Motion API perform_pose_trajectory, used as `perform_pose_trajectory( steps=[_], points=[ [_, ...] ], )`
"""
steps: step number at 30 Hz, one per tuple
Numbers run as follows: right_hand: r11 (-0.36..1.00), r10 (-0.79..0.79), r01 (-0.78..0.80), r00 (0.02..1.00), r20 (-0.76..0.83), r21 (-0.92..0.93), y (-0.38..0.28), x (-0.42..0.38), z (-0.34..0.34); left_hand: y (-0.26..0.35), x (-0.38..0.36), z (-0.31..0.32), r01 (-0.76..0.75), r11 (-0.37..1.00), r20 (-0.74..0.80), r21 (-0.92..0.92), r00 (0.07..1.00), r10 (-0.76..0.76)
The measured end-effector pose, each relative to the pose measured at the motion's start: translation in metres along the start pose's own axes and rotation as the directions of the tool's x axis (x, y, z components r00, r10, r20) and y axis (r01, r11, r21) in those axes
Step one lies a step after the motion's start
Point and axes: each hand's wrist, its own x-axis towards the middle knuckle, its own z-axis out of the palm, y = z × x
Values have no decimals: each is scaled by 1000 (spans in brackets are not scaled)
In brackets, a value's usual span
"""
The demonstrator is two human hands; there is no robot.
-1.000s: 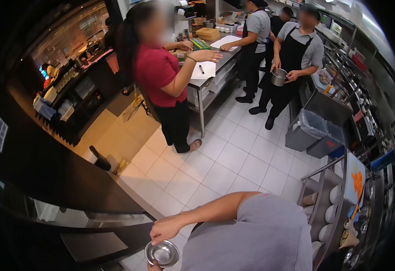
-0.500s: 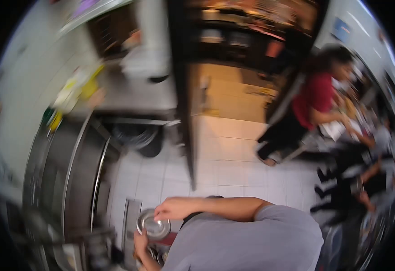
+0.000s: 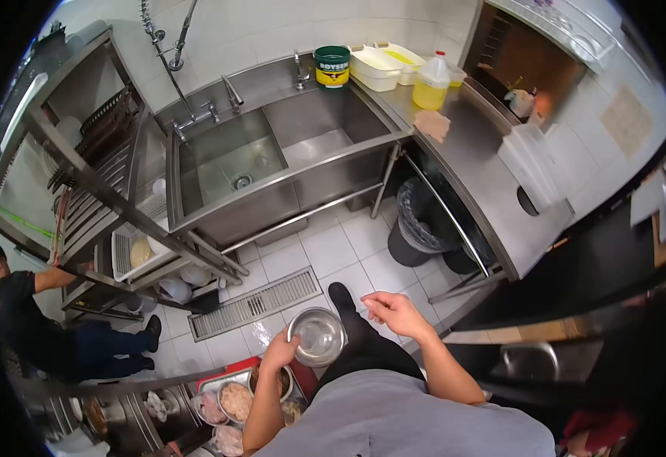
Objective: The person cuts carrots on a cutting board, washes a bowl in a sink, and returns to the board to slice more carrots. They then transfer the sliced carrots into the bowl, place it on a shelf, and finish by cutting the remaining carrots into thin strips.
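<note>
My left hand (image 3: pixel 280 352) grips the rim of a round metal bowl (image 3: pixel 319 333), fingers outside and thumb over the edge. The bowl is held at waist height over the floor, and its inside looks shiny, with no food visible. My right hand (image 3: pixel 395 312) is raised to the right of the bowl, apart from it. Its fingers are curled and its fingertips pinched together; anything between them is too small to make out. Below my left forearm, several bowls of food (image 3: pixel 235 401) stand in a red-edged tray (image 3: pixel 225 378).
Ahead is a double steel sink (image 3: pixel 230 164) with taps. A green bucket (image 3: pixel 332 67) and a jug of yellow liquid (image 3: pixel 431 82) stand near it. Under the right counter is a lined bin (image 3: pixel 420 228). A person (image 3: pixel 51 320) works beside the rack (image 3: pixel 105 175) at left.
My view has swung left from the doorway to the sink. My right hand has moved from above the bowl out to its right. The bowl stays in my left hand.
</note>
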Motion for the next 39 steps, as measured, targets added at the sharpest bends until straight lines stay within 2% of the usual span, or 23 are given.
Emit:
perform_pose_trajectory(
  steps=[5, 7, 8, 10, 12, 13, 15, 17, 19, 20, 22, 24, 26, 28, 29, 31, 32, 33, 35, 36, 37, 38, 39],
  points=[
    [998, -16, 16, 1000, 3, -62, -22, 122, -48, 4, 76, -25, 92, 991, -61, -96, 993, -98],
    [997, -35, 33, 999, -28, -66, -31, 187, -73, 22, 110, -39, 209, 978, -123, -17, 970, -210],
    [979, 4, -10, 1000, -29, -204, -39, 217, -87, 28, 124, -46, 210, 976, -130, -58, 968, -216],
    [955, -61, 39, 996, -65, -293, -80, 271, -104, 56, 157, -59, 216, 975, -181, -53, 958, -222],
    [899, -285, 248, 957, -52, -360, -98, 339, -119, 105, 176, -83, 231, 972, -244, -40, 941, -234],
    [883, -302, 262, 952, -45, -390, -112, 373, -125, 102, 190, -87, 241, 970, -250, -47, 937, -245],
    [840, -344, 274, 936, -70, -468, -138, 436, -132, 89, 224, -92, 141, 975, -325, -171, 926, -191],
    [803, -345, 271, 938, -44, -531, -163, 503, -140, 127, 241, -104, 100, 966, -359, -237, 915, -183],
    [776, -356, 269, 934, -44, -570, -188, 566, -144, 137, 268, -112, -13, 898, -384, -439, 907, -175],
    [743, -350, 250, 936, -43, -621, -200, 592, -145, 141, 280, -115, -4, 899, -379, -438, 908, -180],
    [717, -341, 213, 937, -68, -664, -211, 636, -145, 155, 313, -130, 50, 809, -300, -586, 914, -274],
    [646, -273, 173, 962, -14, -743, -225, 683, -151, 177, 355, -141, -24, 786, -327, -618, 917, -229],
    [604, -296, 172, 955, -19, -778, -231, 728, -157, 193, 393, -153, -64, 755, -316, -652, 929, -194],
    [546, -318, 176, 948, -8, -819, -244, 769, -165, 230, 433, -176, -44, 899, -277, -437, 957, -88],
    [548, -316, 169, 949, -15, -819, -254, 788, -170, 244, 457, -183, -44, 899, -271, -435, 959, -84],
    [293, -451, 101, 892, -44, -951, -259, 832, -175, 267, 494, -194, -111, 939, -233, -326, 972, 34],
    [204, -491, 113, 871, -1, -972, -257, 857, -179, 263, 520, -190, -184, 920, -278, -345, 957, 87],
    [210, -491, 117, 871, -1, -971, -260, 879, -183, 268, 539, -192, -180, 923, -279, -339, 957, 84],
    [75, -549, 114, 834, 55, -991, -259, 920, -188, 280, 573, -195, -147, 960, -230, -239, 969, 91],
    [-34, -725, 67, 686, 71, -997, -247, 939, -189, 296, 586, -196, -144, 959, -239, -244, 967, 85],
    [-32, -722, 77, 687, 76, -997, -264, 937, -188, 302, 600, -197, -136, 960, -243, -244, 967, 75],
    [22, -432, 164, 891, 139, -986, -300, 921, -186, 306, 617, -196, -130, 962, -241, -238, 968, 72],
    [103, -83, 225, 973, 217, -969, -317, 912, -183, 307, 631, -192, -118, 965, -234, -233, 970, 62]
  ],
)
